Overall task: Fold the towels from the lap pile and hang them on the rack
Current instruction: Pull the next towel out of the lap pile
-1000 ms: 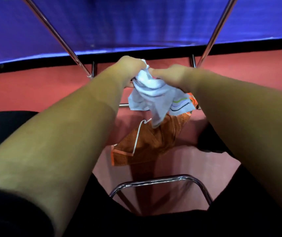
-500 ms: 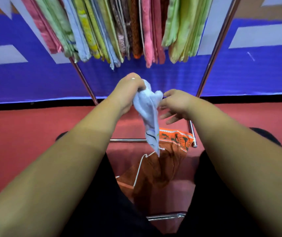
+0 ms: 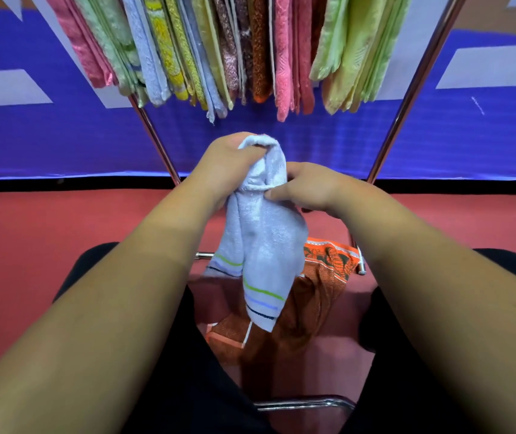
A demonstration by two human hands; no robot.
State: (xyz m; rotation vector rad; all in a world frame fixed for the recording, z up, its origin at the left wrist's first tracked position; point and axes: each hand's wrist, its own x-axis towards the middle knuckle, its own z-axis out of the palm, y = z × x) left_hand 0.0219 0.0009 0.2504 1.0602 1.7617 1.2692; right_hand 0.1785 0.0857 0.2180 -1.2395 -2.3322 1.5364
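Below the left hand (image 3: 230, 166), clenched on the pale blue towel (image 3: 263, 245), cloth hangs bunched; the right hand (image 3: 305, 186) pinching beside it should slide down, squaring edges.

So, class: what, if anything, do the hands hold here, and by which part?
Left hand grips the pale blue towel by its bunched top; right hand pinches its side just below.

left hand (image 3: 228, 170) grips white towel (image 3: 266, 245) | right hand (image 3: 309, 186) pinches it
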